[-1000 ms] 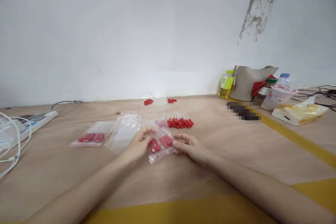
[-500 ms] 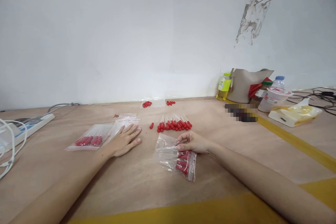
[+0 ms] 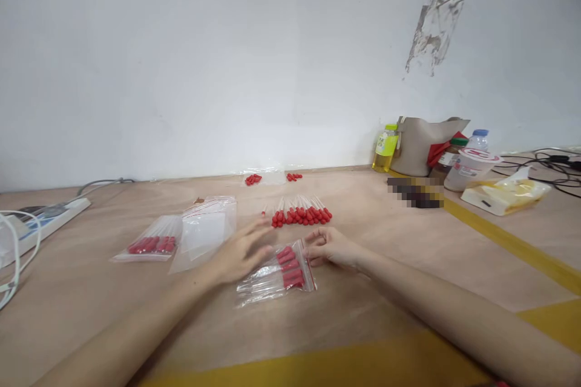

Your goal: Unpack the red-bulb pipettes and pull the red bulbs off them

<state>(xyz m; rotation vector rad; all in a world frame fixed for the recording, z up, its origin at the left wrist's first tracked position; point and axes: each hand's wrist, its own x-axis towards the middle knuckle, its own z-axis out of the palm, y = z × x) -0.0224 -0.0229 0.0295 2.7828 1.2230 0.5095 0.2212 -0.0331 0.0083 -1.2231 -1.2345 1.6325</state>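
Between a parted, seemingly empty left hand [image 3: 245,252] and a right hand [image 3: 330,247] pinching its zip edge [image 3: 310,273], the bag [image 3: 278,275] lies crosswise.

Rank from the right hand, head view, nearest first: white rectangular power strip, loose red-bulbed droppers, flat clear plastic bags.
1. Loose red-bulbed droppers: just beyond the right hand.
2. Flat clear bags: to its left.
3. White power strip: far left.

Red bulbs [image 3: 291,277], clear stems [image 3: 261,284]; clear bag [image 3: 304,267], red seal line [image 3: 310,266]; brown table [image 3: 385,314], yellow stripe [image 3: 318,363]
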